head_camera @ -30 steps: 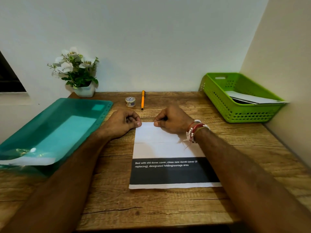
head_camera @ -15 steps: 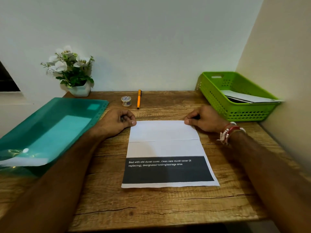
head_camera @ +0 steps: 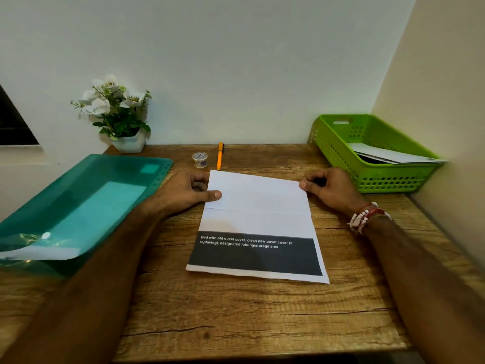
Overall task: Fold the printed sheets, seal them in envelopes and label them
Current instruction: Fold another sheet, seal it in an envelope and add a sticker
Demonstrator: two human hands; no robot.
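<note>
A printed sheet lies in the middle of the wooden desk, white on its far half, with a black band of white text near me. A crease runs across it below the far panel. My left hand pinches the sheet's far left edge, thumb on top. My right hand pinches the far right corner. The far panel looks slightly raised off the desk. A small tape roll and an orange pen lie just beyond the sheet. More white papers or envelopes sit in the green basket.
A teal plastic folder with a sheet sticking out covers the desk's left side. A white flower pot stands at the back left. Walls close off the back and right, and the basket fills the back right corner.
My hands have slid apart from the middle of the far edge to its two corners. The sheet has turned slightly and its far panel has come up a little.
</note>
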